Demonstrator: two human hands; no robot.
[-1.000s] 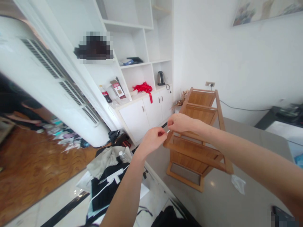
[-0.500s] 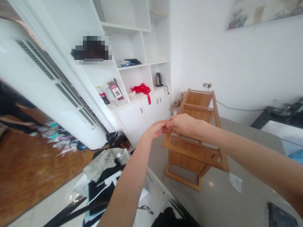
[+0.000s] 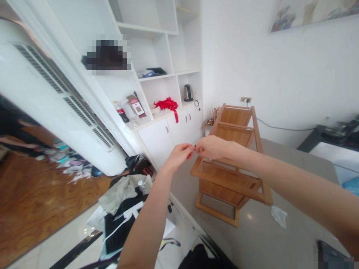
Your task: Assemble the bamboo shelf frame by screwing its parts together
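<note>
Both arms reach out in front of me, and the fingertips of the two hands nearly meet. My left hand is closed in a pinch, thumb against fingers. My right hand is closed too, its fingers curled and pinched towards the left one. A tiny dark thing shows between the fingertips, too small to name. Behind and below the right hand lies a wooden slatted frame, like a piece of furniture on its side.
White shelves hold red ribbon, an electric kettle and a cola bottle. Clothes lie in a pile at lower left. A white air conditioner stands left. Clear plastic lies on the grey floor.
My hands were overlapping and touching; now they are slightly apart, with only the fingertips close together. The left hand has shifted a little left. The wooden frame has stayed put.
</note>
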